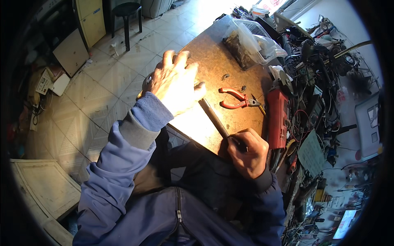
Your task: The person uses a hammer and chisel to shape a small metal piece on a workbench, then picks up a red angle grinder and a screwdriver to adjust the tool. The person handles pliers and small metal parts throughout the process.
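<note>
My right hand (249,152) is closed around the dark handle of a metal file (215,119), at the near edge of the wooden table (205,49). The file slants up and left, its far end close to my left thumb. My left hand (174,84) lies palm down at the table's left edge under bright light, fingers bent over. A bit of something dark and yellow peeks out beside the left wrist; what these fingers grip is hidden. Right of the file lie red-handled pliers (245,101), their jaws pointing right.
A clear plastic box (252,45) stands at the table's far end. A red tool or case (278,117) lies along the right side, against heaped cables and tools (320,82). A black stool (126,11) stands on the tiled floor; a pale cabinet (45,184) is at lower left.
</note>
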A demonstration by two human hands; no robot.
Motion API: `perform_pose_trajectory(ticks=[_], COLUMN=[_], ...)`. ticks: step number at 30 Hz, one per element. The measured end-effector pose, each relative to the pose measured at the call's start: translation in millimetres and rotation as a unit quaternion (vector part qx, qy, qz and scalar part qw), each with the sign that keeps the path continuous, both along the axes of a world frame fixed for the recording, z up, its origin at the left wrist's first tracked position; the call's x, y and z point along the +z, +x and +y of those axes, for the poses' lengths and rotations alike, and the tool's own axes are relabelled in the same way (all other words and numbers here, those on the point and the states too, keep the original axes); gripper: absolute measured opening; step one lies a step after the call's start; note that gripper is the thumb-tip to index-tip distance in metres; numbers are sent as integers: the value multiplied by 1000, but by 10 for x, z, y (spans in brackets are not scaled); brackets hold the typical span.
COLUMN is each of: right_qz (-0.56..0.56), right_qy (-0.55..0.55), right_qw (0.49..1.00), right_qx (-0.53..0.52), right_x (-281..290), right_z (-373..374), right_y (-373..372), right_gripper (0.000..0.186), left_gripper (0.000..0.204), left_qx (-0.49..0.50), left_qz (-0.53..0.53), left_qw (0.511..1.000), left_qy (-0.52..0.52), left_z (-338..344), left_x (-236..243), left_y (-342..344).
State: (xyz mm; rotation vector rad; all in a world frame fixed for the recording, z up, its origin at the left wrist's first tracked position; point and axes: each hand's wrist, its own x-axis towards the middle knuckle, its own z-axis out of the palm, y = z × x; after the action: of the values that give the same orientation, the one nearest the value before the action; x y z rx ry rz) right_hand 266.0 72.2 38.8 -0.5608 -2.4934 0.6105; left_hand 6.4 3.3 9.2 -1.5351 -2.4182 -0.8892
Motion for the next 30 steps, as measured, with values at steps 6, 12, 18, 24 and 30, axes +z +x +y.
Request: perform_pose_trajectory(ticks=[6, 12, 18, 24, 30], right_qz=[20, 3, 34, -6, 9], right_qy=[23, 1, 7, 0, 28], right_qw=[999, 1000, 998, 1000, 999], right_qx=[36, 17, 45, 28, 44], right_x=[-33, 28, -32, 13, -21], right_z=[117, 5, 106, 34, 108], right_y=[-406, -25, -385, -28, -300], right_gripper=[13, 10, 14, 13, 13], left_gripper=[51, 50, 51, 51, 50], left_qx=[-4, 2, -9, 0, -2], left_qz=[18, 11, 24, 8, 23], left_qw=[1000, 1000, 1000, 1000, 1000], left_qy=[12, 4, 6, -1, 4], left_z=[4, 6, 0, 6, -7], left_x=[-46, -31, -59, -28, -54], left_y=[-29, -6, -43, -17, -29])
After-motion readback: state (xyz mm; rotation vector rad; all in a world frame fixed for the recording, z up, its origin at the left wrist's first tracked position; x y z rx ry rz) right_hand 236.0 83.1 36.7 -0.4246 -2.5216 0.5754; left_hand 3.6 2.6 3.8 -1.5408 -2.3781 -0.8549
